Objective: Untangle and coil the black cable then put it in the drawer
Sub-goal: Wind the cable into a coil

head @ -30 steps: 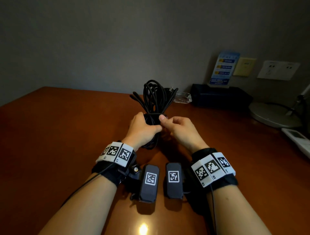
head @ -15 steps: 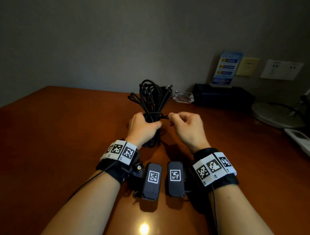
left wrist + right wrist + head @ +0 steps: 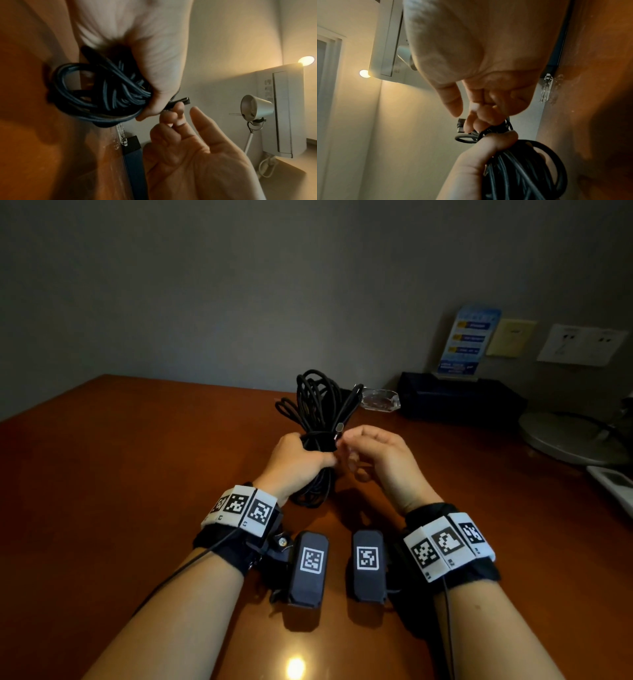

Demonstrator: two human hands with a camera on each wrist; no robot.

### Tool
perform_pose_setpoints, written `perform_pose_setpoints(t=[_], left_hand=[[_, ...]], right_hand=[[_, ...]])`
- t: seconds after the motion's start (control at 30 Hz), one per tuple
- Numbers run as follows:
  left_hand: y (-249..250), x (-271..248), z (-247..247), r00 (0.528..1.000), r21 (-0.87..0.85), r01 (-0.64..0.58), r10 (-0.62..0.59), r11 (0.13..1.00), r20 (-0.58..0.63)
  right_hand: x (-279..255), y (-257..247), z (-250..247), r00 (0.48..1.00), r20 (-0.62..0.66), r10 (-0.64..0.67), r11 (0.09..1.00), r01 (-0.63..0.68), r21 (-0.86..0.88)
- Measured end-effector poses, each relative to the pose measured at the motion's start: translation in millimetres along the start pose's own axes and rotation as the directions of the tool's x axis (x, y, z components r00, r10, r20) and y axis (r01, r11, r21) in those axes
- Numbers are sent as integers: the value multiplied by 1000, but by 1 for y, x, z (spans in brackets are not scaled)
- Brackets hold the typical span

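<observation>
Coiling looks all but finished: the cable is gathered into a long hank, held above the middle of the desk, toward its far edge. The left hand is clenched round the hank's waist, where a few turns are wound crosswise. The right hand pinches the free end just behind its plug, thumb lifted clear in the left wrist view. By my judgement the step in hand is securing that end; the next move calls for tucking the plug under the crosswise turns while the left grip stays firm, or the wraps may spring loose. No drawer shows in any view, so it has yet to be found and opened.

As for writing, a blue card stands at the desk's far right corner, its lines too small to read. The wrist bands carry black-and-white square codes only.
</observation>
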State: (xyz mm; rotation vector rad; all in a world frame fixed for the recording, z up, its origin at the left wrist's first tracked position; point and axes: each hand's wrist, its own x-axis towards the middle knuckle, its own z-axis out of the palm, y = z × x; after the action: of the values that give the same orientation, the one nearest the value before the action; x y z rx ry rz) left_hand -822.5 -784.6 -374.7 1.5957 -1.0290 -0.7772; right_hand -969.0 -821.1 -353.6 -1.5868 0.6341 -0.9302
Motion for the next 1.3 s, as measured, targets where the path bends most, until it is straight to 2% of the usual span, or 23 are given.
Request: perform_pose_setpoints(t=[0.2,0.3,0.43,0.53,0.63,0.73,0.87,0.97,1.17,1.3], left_hand=[[5,-7,-1,995,-57,-32,37,998,89],[5,-6,2,990,11,-88,86,996,109],[7,-6,3,984,104,-170,162,980,74],[7,-7,1,984,92,-174,170,980,54],[9,-8,-1,990,27,-123,121,992,74],[5,-4,0,990,-17,-82,83,996,118],[4,-1,-2,992,-50,-55,60,997,107],[6,-4,-5,996,-48,-39,42,998,76],[11,-9,-5,995,54,-101,101,993,9],[12,-8,-7,987,196,-160,163,968,4]], right_hand=[[1,9,-5,985,-83,-153,983,143,-117],[4,13,-5,973,-181,-144,981,116,-159],[4,13,-9,949,-306,-77,988,31,-153],[3,12,-6,951,-303,-66,990,25,-139],[3,10,-3,945,-293,-143,976,85,-201],[4,9,-3,953,-228,-199,964,148,-221],[0,4,-1,977,-124,-171,981,158,-110],[-1,2,1,985,-106,-134,991,131,-41],[-3,0,1,978,-134,-160,984,147,-103],[4,4,-1,944,-181,-276,933,218,-286]])
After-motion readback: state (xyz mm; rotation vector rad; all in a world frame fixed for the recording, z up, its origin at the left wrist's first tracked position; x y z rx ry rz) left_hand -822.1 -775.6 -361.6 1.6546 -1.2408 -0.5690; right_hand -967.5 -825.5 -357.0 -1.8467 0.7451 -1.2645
